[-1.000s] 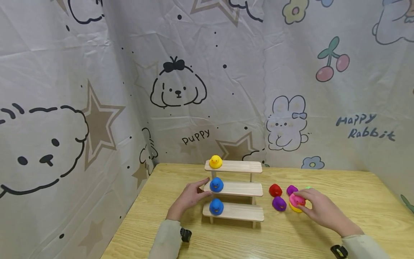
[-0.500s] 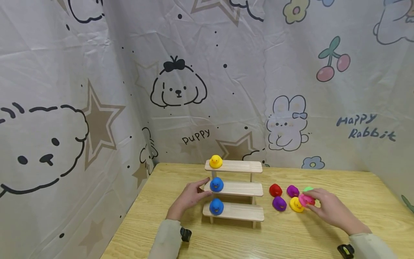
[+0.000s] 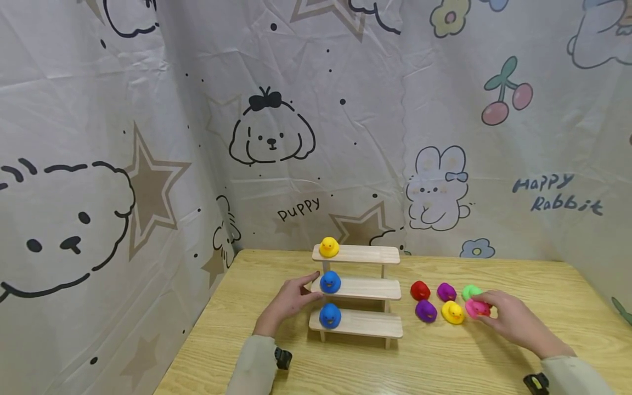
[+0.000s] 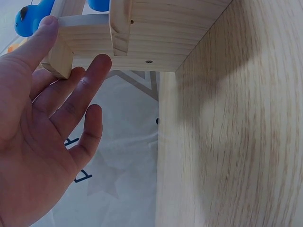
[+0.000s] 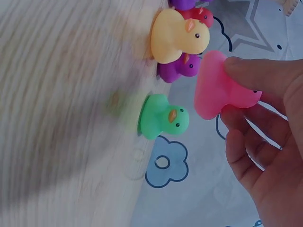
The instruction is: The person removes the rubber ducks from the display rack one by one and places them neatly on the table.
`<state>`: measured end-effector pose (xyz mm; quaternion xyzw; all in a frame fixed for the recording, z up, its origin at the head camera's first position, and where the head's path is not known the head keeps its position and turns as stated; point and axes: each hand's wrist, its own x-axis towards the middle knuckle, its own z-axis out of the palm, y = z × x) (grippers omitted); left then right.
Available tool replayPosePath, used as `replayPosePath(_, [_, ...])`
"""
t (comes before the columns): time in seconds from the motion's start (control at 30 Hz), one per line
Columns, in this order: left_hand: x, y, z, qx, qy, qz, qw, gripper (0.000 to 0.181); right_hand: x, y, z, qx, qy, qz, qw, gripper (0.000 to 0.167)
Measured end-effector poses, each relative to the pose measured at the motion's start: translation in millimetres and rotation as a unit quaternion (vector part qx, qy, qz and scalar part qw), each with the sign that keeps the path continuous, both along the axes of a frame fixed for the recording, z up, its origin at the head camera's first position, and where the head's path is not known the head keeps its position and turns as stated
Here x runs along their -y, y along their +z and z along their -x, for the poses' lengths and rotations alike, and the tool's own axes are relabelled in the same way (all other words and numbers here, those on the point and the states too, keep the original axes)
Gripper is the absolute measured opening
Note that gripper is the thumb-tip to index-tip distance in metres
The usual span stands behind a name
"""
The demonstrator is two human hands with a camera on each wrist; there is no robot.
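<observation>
Wooden table (image 3: 434, 362), right hand (image 3: 518, 323) pinching pink duck (image 3: 475, 309), left hand (image 3: 285, 305) gripping tiered shelf (image 3: 367, 288)

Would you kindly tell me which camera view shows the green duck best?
The right wrist view: the green duck appears large and unobstructed, with its beak and both eyes visible. The head view shows it small, partly hidden by the right hand and pink duck; the left wrist view does not show it.

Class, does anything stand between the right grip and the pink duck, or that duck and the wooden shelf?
The right grip pinches the pink duck, nothing between. Between that duck and the wooden shelf stand the yellow duck and front purple duck on the table.
</observation>
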<state>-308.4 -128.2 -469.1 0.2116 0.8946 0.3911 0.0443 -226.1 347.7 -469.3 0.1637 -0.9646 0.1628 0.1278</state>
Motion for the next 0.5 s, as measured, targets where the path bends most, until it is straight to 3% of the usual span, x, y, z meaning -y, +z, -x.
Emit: replayPosePath(0.5, [0.9,-2.0,1.2,0.004,0.002,-0.002,1.0,0.063,-11.3,-4.9,4.6,0.064,-0.006,-0.01,0.9979,0.037])
